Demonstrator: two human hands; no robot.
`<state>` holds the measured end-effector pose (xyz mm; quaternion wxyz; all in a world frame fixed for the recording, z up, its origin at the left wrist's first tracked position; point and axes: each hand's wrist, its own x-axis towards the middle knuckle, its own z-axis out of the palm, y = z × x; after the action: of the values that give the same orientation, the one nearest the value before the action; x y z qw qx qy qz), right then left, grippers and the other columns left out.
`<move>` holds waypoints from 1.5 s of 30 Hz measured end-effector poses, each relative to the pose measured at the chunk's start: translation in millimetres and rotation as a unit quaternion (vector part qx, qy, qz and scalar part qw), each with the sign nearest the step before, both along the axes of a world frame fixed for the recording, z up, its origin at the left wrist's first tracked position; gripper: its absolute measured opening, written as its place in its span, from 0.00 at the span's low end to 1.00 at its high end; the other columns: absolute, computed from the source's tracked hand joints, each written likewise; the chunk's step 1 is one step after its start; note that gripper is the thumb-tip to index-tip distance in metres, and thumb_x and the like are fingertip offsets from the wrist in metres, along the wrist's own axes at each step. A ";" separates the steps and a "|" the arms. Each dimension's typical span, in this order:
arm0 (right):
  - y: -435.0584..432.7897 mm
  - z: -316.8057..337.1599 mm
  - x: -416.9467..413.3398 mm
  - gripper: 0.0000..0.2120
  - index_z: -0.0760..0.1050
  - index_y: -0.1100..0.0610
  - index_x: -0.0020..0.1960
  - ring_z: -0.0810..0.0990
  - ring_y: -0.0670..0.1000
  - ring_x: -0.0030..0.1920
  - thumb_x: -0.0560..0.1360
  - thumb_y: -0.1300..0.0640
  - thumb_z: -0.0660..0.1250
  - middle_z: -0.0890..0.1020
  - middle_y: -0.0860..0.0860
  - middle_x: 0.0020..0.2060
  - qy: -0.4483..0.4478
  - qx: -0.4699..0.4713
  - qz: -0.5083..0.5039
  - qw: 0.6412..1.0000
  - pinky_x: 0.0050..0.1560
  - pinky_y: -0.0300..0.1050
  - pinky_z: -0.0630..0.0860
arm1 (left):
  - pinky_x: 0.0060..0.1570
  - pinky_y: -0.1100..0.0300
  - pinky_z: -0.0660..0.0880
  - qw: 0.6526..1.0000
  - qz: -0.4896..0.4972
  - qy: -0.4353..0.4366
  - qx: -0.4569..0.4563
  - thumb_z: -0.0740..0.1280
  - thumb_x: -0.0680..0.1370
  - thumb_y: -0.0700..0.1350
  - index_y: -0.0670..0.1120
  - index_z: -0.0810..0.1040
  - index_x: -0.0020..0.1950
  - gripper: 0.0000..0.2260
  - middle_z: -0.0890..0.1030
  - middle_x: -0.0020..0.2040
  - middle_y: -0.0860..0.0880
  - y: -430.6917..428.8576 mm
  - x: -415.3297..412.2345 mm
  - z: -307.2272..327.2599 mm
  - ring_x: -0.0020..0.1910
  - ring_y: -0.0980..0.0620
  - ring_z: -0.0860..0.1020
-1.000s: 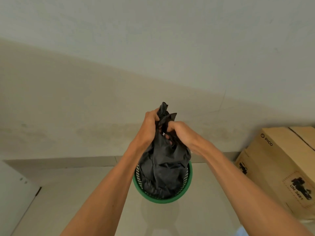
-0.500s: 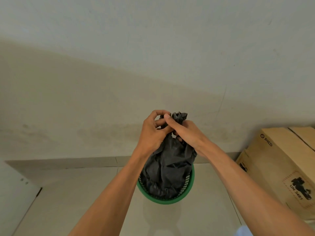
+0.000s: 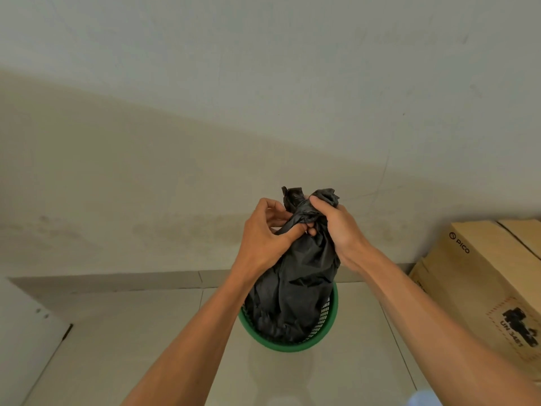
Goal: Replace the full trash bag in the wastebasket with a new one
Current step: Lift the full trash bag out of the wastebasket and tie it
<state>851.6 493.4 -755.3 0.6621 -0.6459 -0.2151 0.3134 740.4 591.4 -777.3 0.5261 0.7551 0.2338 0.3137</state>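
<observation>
Plain wall ahead. My left hand (image 3: pixel 265 238) and right hand (image 3: pixel 336 227) pinch the black trash bag (image 3: pixel 295 285) top, bag sitting in the green wastebasket (image 3: pixel 329 326). Knot could slip open and trash might spill.

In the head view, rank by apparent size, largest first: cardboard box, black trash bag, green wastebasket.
1-2. cardboard box and black trash bag: too alike to rank; the frame crops the box.
3. green wastebasket: only its rim and mesh show.
</observation>
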 end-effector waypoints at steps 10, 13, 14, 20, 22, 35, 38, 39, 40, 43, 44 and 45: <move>-4.1 3.3 5.1 0.16 0.75 0.62 0.43 0.73 0.50 0.29 0.84 0.53 0.61 0.76 0.54 0.28 -0.027 -0.015 0.035 0.999 0.36 0.43 0.72 | 0.46 0.60 0.80 0.997 -0.070 -0.022 -0.015 0.72 0.74 0.39 0.52 0.79 0.64 0.20 0.83 0.54 0.58 4.1 -1.5 6.1 0.50 0.55 0.81; -3.8 6.0 10.1 0.16 0.77 0.61 0.41 0.75 0.51 0.30 0.83 0.53 0.63 0.78 0.54 0.30 -0.030 -0.042 0.038 0.998 0.38 0.46 0.72 | 0.42 0.63 0.79 0.997 -0.060 -0.039 -0.013 0.71 0.75 0.37 0.52 0.76 0.69 0.24 0.83 0.54 0.57 2.4 -3.0 3.9 0.48 0.52 0.81; -3.9 6.0 12.6 0.15 0.77 0.61 0.41 0.75 0.51 0.31 0.83 0.54 0.63 0.78 0.54 0.30 -0.017 -0.045 0.037 0.998 0.39 0.46 0.72 | 0.43 0.63 0.79 0.997 -0.061 -0.041 -0.008 0.71 0.75 0.37 0.52 0.72 0.72 0.27 0.82 0.55 0.55 2.4 -3.0 3.9 0.48 0.51 0.81; -11.7 1.9 20.0 0.14 0.77 0.65 0.61 0.71 0.48 0.32 0.83 0.55 0.61 0.74 0.54 0.36 0.164 0.050 0.113 0.979 0.42 0.43 0.70 | 0.59 0.56 0.76 0.984 -0.131 0.033 -0.114 0.71 0.77 0.39 0.53 0.53 0.79 0.37 0.85 0.54 0.50 12.1 -3.0 11.2 0.54 0.53 0.82; -14.9 3.3 18.7 0.14 0.79 0.63 0.60 0.70 0.48 0.33 0.84 0.55 0.60 0.74 0.53 0.36 0.172 0.065 0.147 0.972 0.43 0.42 0.69 | 0.59 0.56 0.75 0.966 -0.166 0.043 -0.193 0.67 0.78 0.35 0.52 0.59 0.76 0.30 0.85 0.52 0.47 17.2 -2.1 14.7 0.54 0.51 0.83; -26.3 18.8 30.6 0.07 0.88 0.52 0.46 0.85 0.41 0.41 0.69 0.60 0.79 0.88 0.44 0.40 -0.459 -0.091 0.161 0.869 0.48 0.38 0.80 | 0.46 0.55 0.75 0.941 -0.157 0.034 -0.298 0.59 0.74 0.37 0.44 0.73 0.63 0.17 0.79 0.46 0.43 19.2 11.0 18.2 0.44 0.47 0.78; -21.0 7.1 30.4 0.07 0.86 0.53 0.43 0.84 0.44 0.38 0.67 0.63 0.77 0.87 0.46 0.37 -0.541 -0.054 0.062 0.837 0.44 0.45 0.81 | 0.50 0.52 0.73 0.946 -0.144 0.053 -0.287 0.56 0.77 0.46 0.44 0.77 0.55 0.14 0.80 0.49 0.37 15.2 15.1 22.0 0.46 0.43 0.77; -18.9 2.1 30.0 0.07 0.86 0.54 0.42 0.83 0.46 0.37 0.67 0.63 0.77 0.86 0.47 0.37 -0.566 -0.047 0.031 0.822 0.42 0.48 0.81 | 0.47 0.54 0.73 0.952 -0.126 0.067 -0.269 0.53 0.79 0.45 0.43 0.78 0.55 0.15 0.82 0.49 0.37 13.5 16.3 22.6 0.46 0.43 0.77; -16.6 -2.8 29.1 0.06 0.85 0.54 0.42 0.83 0.49 0.37 0.67 0.63 0.77 0.85 0.49 0.37 -0.592 -0.047 0.005 0.805 0.40 0.50 0.81 | 0.47 0.54 0.72 0.960 -0.112 0.089 -0.239 0.51 0.80 0.44 0.43 0.79 0.57 0.17 0.83 0.50 0.38 13.0 17.5 22.7 0.46 0.44 0.78; -12.7 -14.9 24.7 0.07 0.85 0.53 0.44 0.82 0.54 0.35 0.67 0.61 0.76 0.84 0.50 0.37 -0.651 -0.056 -0.053 0.755 0.32 0.51 0.79 | 0.55 0.50 0.74 0.964 -0.136 0.166 -0.159 0.55 0.81 0.42 0.48 0.80 0.61 0.16 0.83 0.56 0.43 17.8 16.6 24.7 0.54 0.43 0.79; -12.7 -16.2 23.1 0.07 0.85 0.52 0.44 0.82 0.55 0.35 0.67 0.60 0.76 0.84 0.49 0.37 -0.665 -0.058 -0.069 0.741 0.30 0.50 0.78 | 0.58 0.49 0.74 0.956 -0.167 0.177 -0.161 0.55 0.82 0.42 0.49 0.80 0.63 0.16 0.83 0.58 0.44 21.7 15.4 24.8 0.57 0.43 0.79; -13.8 -16.2 22.3 0.07 0.85 0.50 0.44 0.83 0.54 0.35 0.67 0.59 0.75 0.85 0.48 0.37 -0.673 -0.058 -0.082 0.733 0.29 0.49 0.78 | 0.58 0.50 0.74 0.946 -0.199 0.180 -0.182 0.55 0.82 0.42 0.50 0.79 0.64 0.17 0.82 0.59 0.45 25.6 13.5 24.9 0.57 0.44 0.79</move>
<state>873.9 479.5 -771.5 0.3285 -0.7403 -0.5319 -0.2473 753.9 616.9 -752.4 0.6555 0.7215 0.2226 0.0134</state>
